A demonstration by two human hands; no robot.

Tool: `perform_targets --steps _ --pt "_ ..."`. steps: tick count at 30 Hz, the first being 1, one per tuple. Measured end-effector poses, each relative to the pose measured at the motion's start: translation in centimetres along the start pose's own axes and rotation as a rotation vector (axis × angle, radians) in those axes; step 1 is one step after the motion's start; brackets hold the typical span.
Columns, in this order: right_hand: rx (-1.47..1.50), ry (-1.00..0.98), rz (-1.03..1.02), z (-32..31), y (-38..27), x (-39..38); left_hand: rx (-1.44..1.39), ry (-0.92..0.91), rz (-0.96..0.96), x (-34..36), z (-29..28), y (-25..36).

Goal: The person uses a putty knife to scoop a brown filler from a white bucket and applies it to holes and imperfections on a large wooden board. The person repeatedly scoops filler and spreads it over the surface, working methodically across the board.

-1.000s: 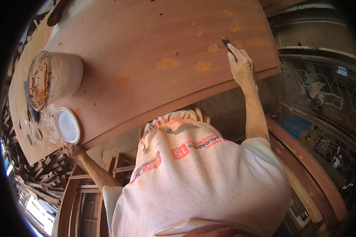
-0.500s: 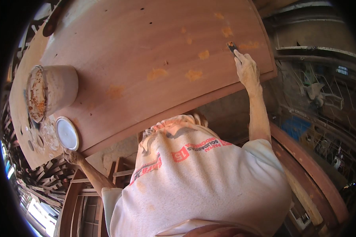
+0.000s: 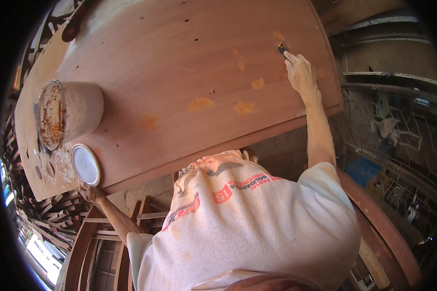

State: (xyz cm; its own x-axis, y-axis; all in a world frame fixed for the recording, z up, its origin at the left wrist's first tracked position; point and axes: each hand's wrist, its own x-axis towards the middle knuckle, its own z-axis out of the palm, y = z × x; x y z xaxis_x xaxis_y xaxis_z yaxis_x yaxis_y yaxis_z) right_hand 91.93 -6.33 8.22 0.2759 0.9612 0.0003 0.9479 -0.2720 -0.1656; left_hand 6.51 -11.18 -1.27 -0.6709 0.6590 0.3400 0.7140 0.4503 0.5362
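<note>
My right hand point(image 3: 302, 75) grips a small putty knife point(image 3: 280, 49) with a dark blade. Orange-brown filler sits on the blade's tip, which is at the far right of a large reddish-brown wooden panel point(image 3: 165, 63). Several orange filler patches point(image 3: 244, 108) dot that surface. At the panel's near left edge, my left hand point(image 3: 91, 193) is closed at the rim of a round pale lid point(image 3: 86, 165); its fingers are partly hidden. Beyond the lid, a filler-smeared plastic bucket point(image 3: 85, 107) lies on its side or tilts, its mouth turned left.
A dark, rounded tool end point(image 3: 72, 31) shows at the far left. Stacked wood scraps point(image 3: 58, 218) fill the space past the left edge. Wooden frames point(image 3: 99, 247) stand at lower left, and long timber pieces point(image 3: 383, 233) at lower right. A fan point(image 3: 387, 128) is on the right.
My right hand has moved the putty knife farther away and leftward across the panel. The view has shifted slightly. My left hand stays at the lid.
</note>
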Motion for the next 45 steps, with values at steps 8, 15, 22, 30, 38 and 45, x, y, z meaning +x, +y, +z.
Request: perform_targets --steps 8,15,22,30,38,45 --pt "0.032 0.164 -0.050 2.3 0.9 6.1 -0.040 0.015 -0.008 -0.1 0.0 -1.0" --pt "0.191 0.541 -0.108 1.1 3.5 6.2 -0.021 -0.028 -0.035 -0.3 -0.3 1.2" --pt "0.125 0.204 0.035 -2.6 3.7 -1.8 -0.011 -0.036 -0.035 -0.7 -0.7 1.5" --pt "0.021 0.088 0.017 0.8 2.2 1.2 0.015 -0.022 0.006 -0.1 -0.5 0.9" --pt "0.110 0.397 -0.168 1.0 -2.6 9.0 -0.103 0.033 -0.010 -0.5 0.3 0.8" --pt "0.468 0.477 -0.558 -2.9 -19.4 6.0 -0.058 0.101 -0.096 0.1 0.8 1.1"
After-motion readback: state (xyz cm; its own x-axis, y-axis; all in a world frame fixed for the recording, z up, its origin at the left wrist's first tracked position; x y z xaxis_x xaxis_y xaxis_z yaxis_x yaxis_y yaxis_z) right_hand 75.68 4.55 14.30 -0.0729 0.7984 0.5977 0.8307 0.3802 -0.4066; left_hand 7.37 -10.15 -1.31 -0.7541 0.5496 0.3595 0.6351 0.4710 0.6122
